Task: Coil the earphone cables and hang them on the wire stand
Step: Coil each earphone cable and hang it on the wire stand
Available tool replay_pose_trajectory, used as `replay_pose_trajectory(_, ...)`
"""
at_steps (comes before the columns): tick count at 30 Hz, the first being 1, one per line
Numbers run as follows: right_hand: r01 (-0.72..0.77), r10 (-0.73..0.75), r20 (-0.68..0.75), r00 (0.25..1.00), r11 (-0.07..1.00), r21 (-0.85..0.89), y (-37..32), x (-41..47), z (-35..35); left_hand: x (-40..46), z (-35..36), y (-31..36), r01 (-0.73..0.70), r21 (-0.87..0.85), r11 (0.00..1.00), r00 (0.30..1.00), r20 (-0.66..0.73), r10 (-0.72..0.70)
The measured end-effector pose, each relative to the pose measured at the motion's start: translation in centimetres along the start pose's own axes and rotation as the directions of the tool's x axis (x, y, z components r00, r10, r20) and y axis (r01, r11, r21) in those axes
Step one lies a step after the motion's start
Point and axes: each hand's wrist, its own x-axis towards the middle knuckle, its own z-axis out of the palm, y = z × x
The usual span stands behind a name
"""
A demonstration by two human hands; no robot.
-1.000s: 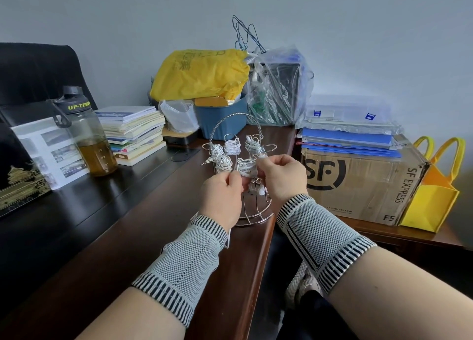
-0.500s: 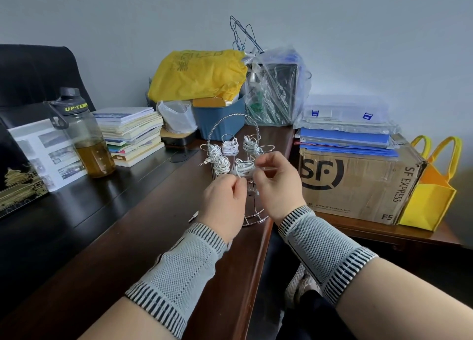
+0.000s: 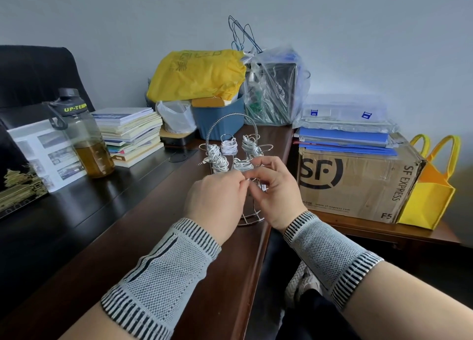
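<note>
Near the worktop edge, the left hand [image 3: 215, 199] and right hand [image 3: 275, 191] pinch a white cable [image 3: 247, 183] by the wire stand [image 3: 234, 145] at 12 o'clock. A tug could tip it.

Dark brown wooden desk [image 3: 158, 237], glossy top, long edge running toward the wall. Wire stand [image 3: 249, 218] sits on it near the right edge, base on the wood. Left side: water bottle [image 3: 85, 140] with amber liquid, upright; printed sheet [image 3: 42, 152] beside it; stack of books [image 3: 130, 135] behind. At the far end: blue tub [image 3: 217, 119] and a clear plastic bag [image 3: 175, 117].
</note>
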Motion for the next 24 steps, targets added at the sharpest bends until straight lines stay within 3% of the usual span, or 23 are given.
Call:
replay_pose_trajectory(3,-0.069,0.072,-0.028,0.997,0.994,0.08,-0.3,0.3,-0.3,0.0,-0.7,-0.7,-0.008,-0.166,0.986,1.0,-0.011,0.006)
replay_pose_trajectory(6,-0.207,0.227,-0.024,0.974,0.922,0.327,-1.1,0.6,-0.8,0.3,-0.9,-1.8,0.079,-0.337,0.938,0.995,0.088,-0.052)
replay_pose_trajectory(11,-0.401,0.44,0.028,0.898,0.79,0.463,-0.9,1.4,-0.6,1.1,0.1,-1.7,0.228,-0.579,0.782,0.965,0.025,-0.263)
replay_pose_trajectory(15,-0.504,0.569,0.072,0.819,0.655,0.563,-0.8,2.0,-0.4,2.1,1.2,-0.7,0.355,-0.681,0.64,0.89,0.036,-0.455)
replay_pose_trajectory(17,-0.538,0.615,0.079,0.785,0.614,0.578,-0.9,2.3,-0.4,2.7,1.8,-0.6,0.418,-0.701,0.578,0.854,0.087,-0.512)
replay_pose_trajectory(24,-0.619,0.704,-0.024,0.709,0.639,0.457,-1.7,3.4,0.1,3.5,2.4,-0.6,0.556,-0.712,0.428,0.784,0.279,-0.555)
